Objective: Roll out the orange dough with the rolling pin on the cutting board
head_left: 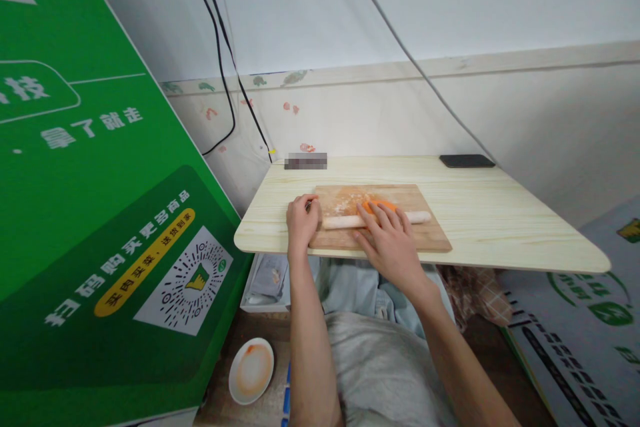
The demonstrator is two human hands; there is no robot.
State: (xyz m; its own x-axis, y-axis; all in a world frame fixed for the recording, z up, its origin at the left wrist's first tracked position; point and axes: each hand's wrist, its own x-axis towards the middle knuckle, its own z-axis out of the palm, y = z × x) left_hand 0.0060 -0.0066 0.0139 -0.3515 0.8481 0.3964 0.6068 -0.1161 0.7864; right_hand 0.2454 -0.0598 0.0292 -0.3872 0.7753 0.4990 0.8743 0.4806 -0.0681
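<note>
A wooden cutting board (340,238), dusted with flour, lies on the table. On it is a flattened piece of orange dough (383,204), partly covered by my fingers. A pale rolling pin (340,221) lies crosswise over the board at the dough's near side. My right hand (390,237) is over the rolling pin, its fingers on the far side and its thumb on the near side, gripping it. My left hand (302,217) is closed at the board's left edge, fingers curled around that side.
A black phone-like slab (467,161) lies at the table's back right, and a blurred small object (305,161) at the back left. Below left are a stained white bowl (251,371) and a white tray (265,307). A green printed panel (100,180) stands left; cables (220,27) hang behind.
</note>
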